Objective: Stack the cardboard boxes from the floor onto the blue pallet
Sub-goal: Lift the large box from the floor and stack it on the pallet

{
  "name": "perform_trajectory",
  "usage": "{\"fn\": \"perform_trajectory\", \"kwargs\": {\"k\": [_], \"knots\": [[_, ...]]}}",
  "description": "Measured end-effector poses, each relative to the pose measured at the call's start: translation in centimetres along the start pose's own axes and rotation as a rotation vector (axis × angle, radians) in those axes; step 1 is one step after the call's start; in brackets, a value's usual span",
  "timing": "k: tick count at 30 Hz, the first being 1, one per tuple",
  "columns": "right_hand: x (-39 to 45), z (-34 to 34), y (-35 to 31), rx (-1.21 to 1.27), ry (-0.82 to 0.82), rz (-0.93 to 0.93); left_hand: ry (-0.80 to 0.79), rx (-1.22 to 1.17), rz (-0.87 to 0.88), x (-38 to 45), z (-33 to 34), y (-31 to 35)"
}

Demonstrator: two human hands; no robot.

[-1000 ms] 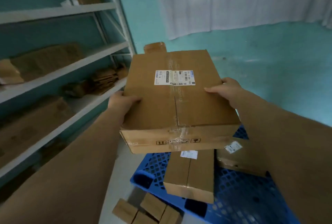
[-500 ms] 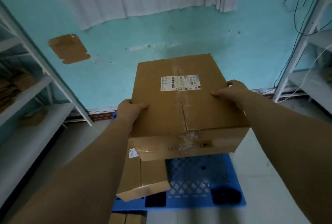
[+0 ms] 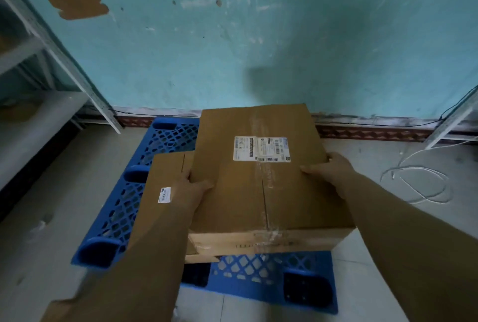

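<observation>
over the blue pallet (image 3: 144, 187), the large cardboard box (image 3: 261, 187) sits clamped between left hand (image 3: 192, 192) and right hand (image 3: 328, 169), right of a smaller box (image 3: 160, 205). best lowered level, snug beside its neighbour, fingers slipped out last.

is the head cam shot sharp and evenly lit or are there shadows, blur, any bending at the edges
Head view: dim, bluish light; a soft dark shadow falls on the wall above the box. The label is too soft to read. Forearms at the bottom look blurred, and the shelf posts lean, a wide-angle bend.
</observation>
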State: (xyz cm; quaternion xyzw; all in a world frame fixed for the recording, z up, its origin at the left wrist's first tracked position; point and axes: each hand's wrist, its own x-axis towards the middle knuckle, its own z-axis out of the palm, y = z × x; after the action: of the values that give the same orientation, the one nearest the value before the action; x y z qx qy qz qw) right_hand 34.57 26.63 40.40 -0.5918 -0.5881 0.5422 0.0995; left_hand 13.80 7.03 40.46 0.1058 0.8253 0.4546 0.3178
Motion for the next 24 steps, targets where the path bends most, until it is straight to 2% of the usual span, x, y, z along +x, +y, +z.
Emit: {"fn": "perform_trajectory", "kwargs": {"k": [4, 13, 24], "knots": [[5.0, 3.8, 6.6, -0.009, -0.022, 0.07, 0.005, 0.022, -0.076, 3.7, 2.8, -7.2], [10.0, 10.8, 20.5, -0.017, -0.027, 0.312, -0.14, 0.058, -0.253, 8.7, 7.6, -19.8], [17.8, 17.6, 27.8, 0.1, 0.027, 0.281, -0.108, 0.062, -0.247, 15.5, 11.5, -30.6]]}}
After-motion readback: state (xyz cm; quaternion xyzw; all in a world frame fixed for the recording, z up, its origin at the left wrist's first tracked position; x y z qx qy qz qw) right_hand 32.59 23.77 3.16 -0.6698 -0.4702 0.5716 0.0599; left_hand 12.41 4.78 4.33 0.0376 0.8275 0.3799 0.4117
